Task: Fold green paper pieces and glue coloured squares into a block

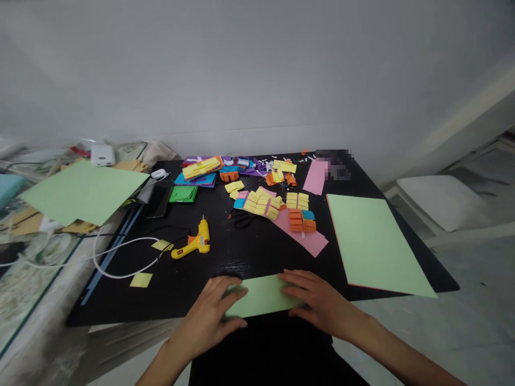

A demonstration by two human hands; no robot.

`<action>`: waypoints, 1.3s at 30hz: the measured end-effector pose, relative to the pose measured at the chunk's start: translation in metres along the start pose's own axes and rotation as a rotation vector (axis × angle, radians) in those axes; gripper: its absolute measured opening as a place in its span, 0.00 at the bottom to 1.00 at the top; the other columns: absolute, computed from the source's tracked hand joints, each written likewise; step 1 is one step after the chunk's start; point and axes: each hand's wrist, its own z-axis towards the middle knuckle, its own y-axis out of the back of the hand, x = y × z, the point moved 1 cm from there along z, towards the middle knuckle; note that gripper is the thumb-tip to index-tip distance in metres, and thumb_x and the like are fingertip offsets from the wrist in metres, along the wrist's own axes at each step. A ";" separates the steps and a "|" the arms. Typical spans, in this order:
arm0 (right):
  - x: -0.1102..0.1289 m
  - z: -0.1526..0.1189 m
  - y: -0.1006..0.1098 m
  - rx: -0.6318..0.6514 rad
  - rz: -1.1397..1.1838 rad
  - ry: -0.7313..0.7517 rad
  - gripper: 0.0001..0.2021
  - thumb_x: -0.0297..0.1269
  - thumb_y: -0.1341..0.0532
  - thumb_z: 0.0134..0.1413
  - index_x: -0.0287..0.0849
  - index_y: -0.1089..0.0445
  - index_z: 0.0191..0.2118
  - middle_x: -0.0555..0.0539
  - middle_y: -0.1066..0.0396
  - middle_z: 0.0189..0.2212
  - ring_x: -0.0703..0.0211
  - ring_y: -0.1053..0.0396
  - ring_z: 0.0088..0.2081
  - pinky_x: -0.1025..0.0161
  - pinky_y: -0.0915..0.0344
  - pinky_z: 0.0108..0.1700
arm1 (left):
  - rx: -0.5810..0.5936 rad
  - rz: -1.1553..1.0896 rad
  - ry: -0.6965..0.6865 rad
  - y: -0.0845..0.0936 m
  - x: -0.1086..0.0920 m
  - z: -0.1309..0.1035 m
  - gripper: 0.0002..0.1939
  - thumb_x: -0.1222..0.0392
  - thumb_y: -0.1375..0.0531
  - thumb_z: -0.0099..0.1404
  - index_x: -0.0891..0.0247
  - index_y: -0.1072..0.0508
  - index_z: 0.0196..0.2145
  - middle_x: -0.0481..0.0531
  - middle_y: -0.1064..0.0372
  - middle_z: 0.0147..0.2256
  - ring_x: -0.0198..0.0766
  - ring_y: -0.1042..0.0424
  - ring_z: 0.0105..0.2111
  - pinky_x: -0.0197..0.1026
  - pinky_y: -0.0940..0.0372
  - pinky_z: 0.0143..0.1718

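Note:
A folded light green paper sheet (pixel 261 294) lies along the front edge of the black table. My left hand (pixel 217 311) rests over its left end, fingers spread and slightly bent, thumb apart near the lower edge. At the other end, my right hand (pixel 314 300) lies on the paper with its fingers stretched out and apart. Just beyond the paper are a pink paper strip (pixel 311 241) and small bundles of folded orange (pixel 298 222) and yellow (pixel 261 205) paper. To the right lies a stack of larger green sheets (pixel 378 241).
A yellow hot glue gun (pixel 197 241) lies left of centre, near a white cable (pixel 108 274) and a yellow paper square (pixel 140 280). A phone (pixel 159 199) and a green paper bundle (pixel 183 194) sit farther back. A white stool (pixel 430 201) stands at right.

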 end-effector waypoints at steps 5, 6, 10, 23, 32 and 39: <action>0.004 0.007 0.015 0.028 0.084 -0.029 0.14 0.41 0.26 0.60 0.50 0.17 0.51 0.43 0.27 0.66 0.39 0.31 0.68 0.38 0.35 0.70 | 0.059 -0.110 0.033 0.017 -0.001 0.010 0.21 0.52 0.28 0.67 0.52 0.22 0.56 0.58 0.26 0.57 0.51 0.26 0.55 0.54 0.30 0.58; 0.005 0.009 0.018 0.018 0.103 -0.018 0.10 0.40 0.28 0.63 0.50 0.17 0.49 0.43 0.26 0.64 0.40 0.30 0.67 0.39 0.34 0.69 | 0.068 -0.132 0.037 0.021 -0.001 0.012 0.18 0.53 0.30 0.69 0.52 0.21 0.55 0.58 0.26 0.57 0.51 0.26 0.56 0.54 0.30 0.59; 0.005 0.015 0.021 -0.071 0.214 0.024 0.10 0.40 0.38 0.73 0.48 0.17 0.45 0.45 0.17 0.50 0.47 0.24 0.59 0.44 0.29 0.64 | 0.058 -0.234 0.023 0.030 -0.002 0.018 0.10 0.60 0.41 0.77 0.55 0.19 0.50 0.57 0.24 0.54 0.45 0.25 0.54 0.50 0.31 0.59; 0.016 0.027 0.025 -0.288 0.560 -0.244 0.10 0.35 0.29 0.55 0.46 0.27 0.25 0.44 0.18 0.48 0.45 0.25 0.59 0.45 0.31 0.62 | -0.115 -0.560 0.215 0.026 -0.005 0.026 0.05 0.61 0.37 0.70 0.59 0.20 0.36 0.62 0.25 0.59 0.51 0.24 0.58 0.54 0.29 0.59; 0.020 0.028 0.025 -0.294 0.557 -0.310 0.18 0.32 0.27 0.49 0.47 0.30 0.45 0.43 0.22 0.54 0.45 0.24 0.57 0.44 0.31 0.62 | -0.161 -0.755 0.267 0.022 -0.002 0.029 0.05 0.64 0.33 0.63 0.61 0.22 0.28 0.62 0.24 0.59 0.53 0.24 0.60 0.58 0.31 0.62; 0.021 0.031 0.030 -0.143 0.498 -0.172 0.27 0.35 0.26 0.49 0.47 0.25 0.57 0.38 0.28 0.65 0.39 0.30 0.66 0.41 0.36 0.69 | -0.260 -0.820 0.277 0.026 -0.004 0.034 0.06 0.67 0.34 0.58 0.60 0.22 0.24 0.61 0.22 0.55 0.55 0.23 0.58 0.61 0.31 0.61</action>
